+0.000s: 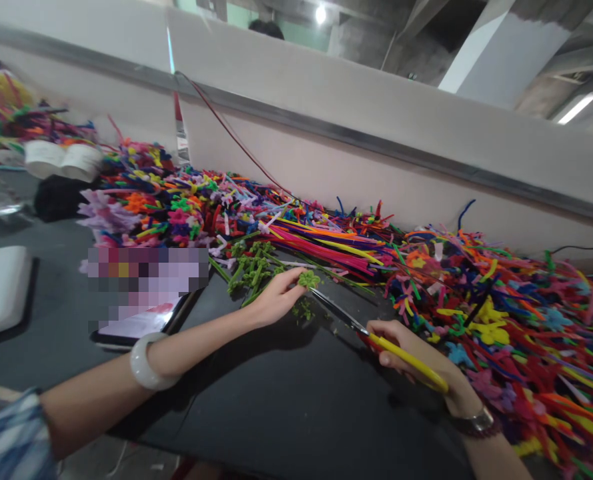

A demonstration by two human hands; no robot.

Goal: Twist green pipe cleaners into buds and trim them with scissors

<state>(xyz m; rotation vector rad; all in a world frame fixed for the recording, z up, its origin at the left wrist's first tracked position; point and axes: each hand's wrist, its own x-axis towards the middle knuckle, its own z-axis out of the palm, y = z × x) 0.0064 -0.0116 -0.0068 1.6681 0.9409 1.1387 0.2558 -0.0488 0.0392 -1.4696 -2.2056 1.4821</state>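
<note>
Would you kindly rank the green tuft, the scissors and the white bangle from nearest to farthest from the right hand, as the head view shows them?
1. Scissors: held in the right hand, blades pointing left.
2. Green tuft: left of the blades, at the left hand.
3. White bangle: far left, on the left wrist.

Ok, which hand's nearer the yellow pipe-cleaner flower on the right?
Right. The right hand, gripping yellow-handled scissors, sits just left of the yellow pipe-cleaner flower; the left hand, pinching a green pipe-cleaner sprig, is much farther left.

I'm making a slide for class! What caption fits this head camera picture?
The left hand pinches a green pipe cleaner tuft while the right hand holds yellow-handled scissors beside heaps of colourful pipe cleaners.
</note>
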